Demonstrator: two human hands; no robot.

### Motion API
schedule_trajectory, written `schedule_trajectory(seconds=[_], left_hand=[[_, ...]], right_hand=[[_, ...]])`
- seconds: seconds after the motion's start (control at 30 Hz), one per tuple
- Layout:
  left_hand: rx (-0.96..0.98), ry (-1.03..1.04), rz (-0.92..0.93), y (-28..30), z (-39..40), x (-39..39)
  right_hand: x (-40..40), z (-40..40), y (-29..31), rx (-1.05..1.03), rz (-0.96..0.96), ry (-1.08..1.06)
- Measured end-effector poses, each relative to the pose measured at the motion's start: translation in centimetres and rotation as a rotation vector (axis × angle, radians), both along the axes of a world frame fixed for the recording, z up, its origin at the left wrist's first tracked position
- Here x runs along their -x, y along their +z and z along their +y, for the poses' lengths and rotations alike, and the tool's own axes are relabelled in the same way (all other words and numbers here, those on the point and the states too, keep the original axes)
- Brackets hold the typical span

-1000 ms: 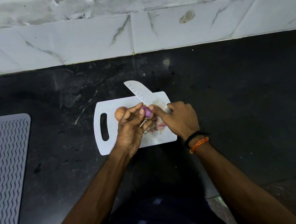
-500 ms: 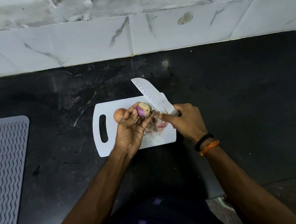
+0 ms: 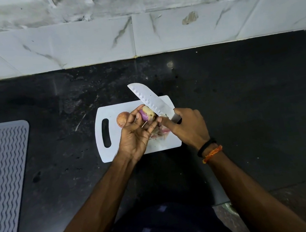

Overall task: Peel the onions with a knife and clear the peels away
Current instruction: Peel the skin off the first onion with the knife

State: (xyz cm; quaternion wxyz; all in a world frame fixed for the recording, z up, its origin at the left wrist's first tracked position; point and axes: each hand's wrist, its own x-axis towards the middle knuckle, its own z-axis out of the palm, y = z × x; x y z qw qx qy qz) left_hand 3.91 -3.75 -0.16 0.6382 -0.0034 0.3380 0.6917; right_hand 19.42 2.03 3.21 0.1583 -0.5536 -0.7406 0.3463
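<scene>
My left hand grips a small purple onion over the white cutting board. Its top shows pale where skin is off. My right hand holds the knife by its handle, the wide blade angled up and to the left, its edge lying against the onion's right side. A second, unpeeled brown onion sits on the board behind my left fingers. Loose pinkish peels lie on the board between my hands, partly hidden by them.
The board lies on a dark countertop that ends at a white marble-tiled wall. A grey ribbed drying mat lies at the left edge. The counter's front edge runs below my arms.
My left hand has turned the onion so its pale top faces up. The knife blade has swung back and forth and now lies against the onion's right side.
</scene>
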Motion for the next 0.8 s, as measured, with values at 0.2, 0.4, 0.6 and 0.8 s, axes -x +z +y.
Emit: schedule_trajectory(seconds=[0.2,0.4,0.6,0.8], left_hand=[[0.021,0.01,0.002,-0.1,-0.1,0.2],[-0.024,-0.007,-0.036,-0.4,-0.4,0.5],[-0.03,-0.032,0.021,-1.0,0.0,0.4],[-0.062,-0.046,0.177,-1.2,0.1,0.6]], right_hand=[[-0.2,-0.5,-0.4,-0.102,-0.025,0.068],[-0.6,0.1,-0.8,-0.006,0.039,-0.02],[-0.5,0.7,-0.3,0.037,0.035,0.001],[-0.3,1.3,0.1,0.084,0.052,0.028]])
